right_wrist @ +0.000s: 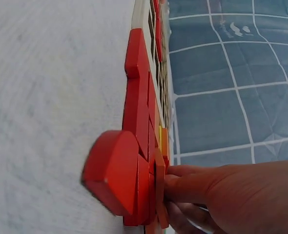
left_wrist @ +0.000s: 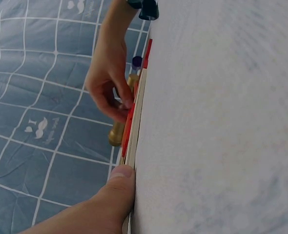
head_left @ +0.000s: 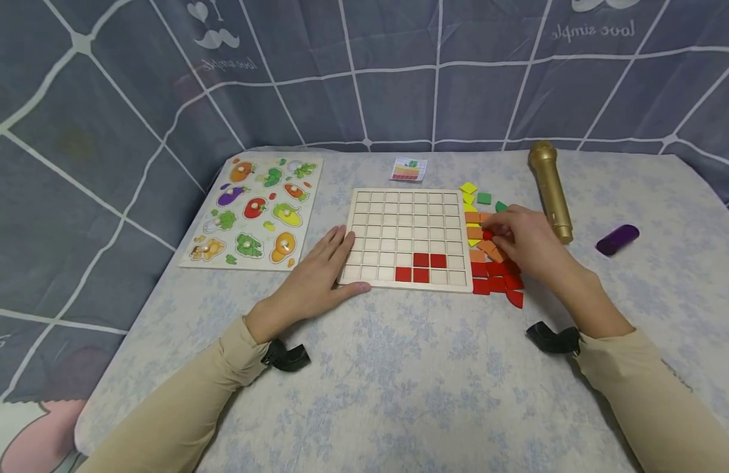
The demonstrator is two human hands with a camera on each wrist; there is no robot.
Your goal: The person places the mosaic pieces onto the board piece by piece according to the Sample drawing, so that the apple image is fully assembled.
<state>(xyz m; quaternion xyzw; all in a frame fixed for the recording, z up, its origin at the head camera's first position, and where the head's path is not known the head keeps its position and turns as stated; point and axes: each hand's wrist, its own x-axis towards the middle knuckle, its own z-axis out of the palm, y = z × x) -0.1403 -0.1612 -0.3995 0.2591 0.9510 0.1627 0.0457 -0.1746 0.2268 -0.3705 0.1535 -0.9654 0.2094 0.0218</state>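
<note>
A pale wooden grid board (head_left: 382, 240) lies flat on the table, with several red square blocks (head_left: 420, 260) in its lower right cells. My left hand (head_left: 317, 276) rests on the board's left edge, its fingers straight and the thumb along the front corner; the thumb (left_wrist: 120, 183) shows in the left wrist view. At the board's right side, my right hand (head_left: 532, 243) pinches a small red block (head_left: 487, 234) among loose pieces. Its fingers partly hide that block. Red blocks (right_wrist: 139, 102) and an orange block (right_wrist: 160, 180) lie close by in the right wrist view.
Yellow blocks (head_left: 469, 188) and green blocks (head_left: 485, 198) lie behind the orange ones. A small pattern card (head_left: 408, 169) is beyond the board. To the left lies a vegetable puzzle board (head_left: 252, 226). A gold microphone (head_left: 550, 190) and a purple object (head_left: 617, 240) are at the right.
</note>
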